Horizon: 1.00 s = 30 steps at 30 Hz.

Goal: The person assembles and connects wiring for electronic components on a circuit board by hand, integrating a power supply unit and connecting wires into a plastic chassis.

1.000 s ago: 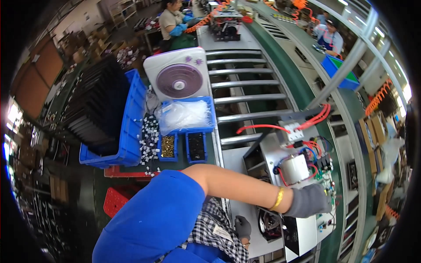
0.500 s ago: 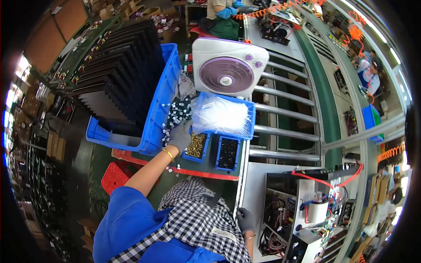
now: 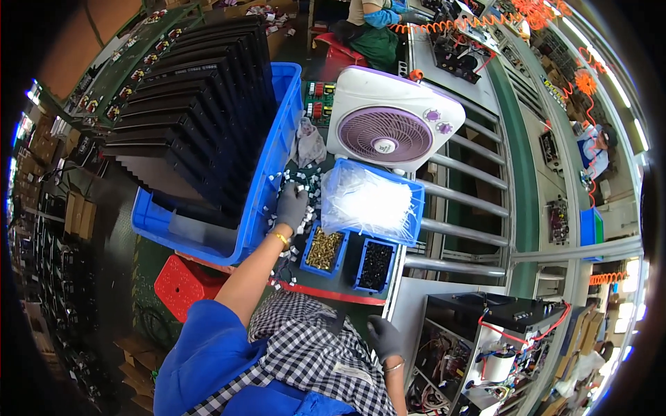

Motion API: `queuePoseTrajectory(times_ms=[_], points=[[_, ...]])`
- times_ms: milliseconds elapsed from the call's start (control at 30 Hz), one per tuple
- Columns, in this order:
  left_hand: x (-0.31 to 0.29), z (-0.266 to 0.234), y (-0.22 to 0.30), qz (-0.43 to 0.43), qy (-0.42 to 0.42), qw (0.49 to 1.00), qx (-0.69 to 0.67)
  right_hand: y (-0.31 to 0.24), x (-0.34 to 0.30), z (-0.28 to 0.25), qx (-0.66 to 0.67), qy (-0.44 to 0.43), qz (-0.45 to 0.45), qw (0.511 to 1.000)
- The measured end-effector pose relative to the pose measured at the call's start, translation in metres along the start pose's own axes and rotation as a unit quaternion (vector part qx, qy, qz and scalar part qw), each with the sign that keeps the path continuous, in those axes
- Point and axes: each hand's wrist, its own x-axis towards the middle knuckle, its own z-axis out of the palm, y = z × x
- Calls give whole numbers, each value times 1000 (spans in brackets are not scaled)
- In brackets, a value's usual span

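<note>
My left hand (image 3: 292, 206), in a grey glove, reaches into a heap of small white connectors (image 3: 310, 184) on the bench. Its fingertips are closed down among the pieces; whatever they grip is too small to make out. To its right, a blue bin of brass fittings (image 3: 323, 250) stands beside a blue bin of small black parts (image 3: 375, 266). Behind these bins, a blue tray (image 3: 414, 213) bears a clear bag of white strips (image 3: 368, 201). Gloved too, my right hand (image 3: 383, 338) hangs by the bench's right edge, fingers loosely bent and apart, with nothing visible in it.
A large blue crate (image 3: 276, 149) with black panels (image 3: 201, 118) stands left. Behind the tray is a white and purple box fan (image 3: 395, 128). Metal rollers (image 3: 463, 194) run along the right, near an opened electrical unit (image 3: 479, 333). A red stool (image 3: 182, 286) stands lower left.
My left hand has moved from beside the brass-fitting bin deeper into the connector heap. My right hand has risen slightly. The whole view has shifted, with the bench items now lower and further right.
</note>
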Motion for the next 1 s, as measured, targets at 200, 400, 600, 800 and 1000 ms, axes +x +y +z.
queuePoseTrajectory(times_ms=[200,400,600,800,1000], points=[[64,18,-19,-50,-129,949,284,4,-8,26,-2,-33,-13,999],[43,1,40,11,-152,958,243,8,-22,17,0,14,57,998],[19,-63,85,73,-91,993,-26,22,-28,16,15,25,56,998],[2,-96,115,-77,-96,957,-263,26,-25,14,-10,12,14,1000],[-13,-112,140,30,-115,973,-197,34,-27,11,-18,14,-1,1000]])
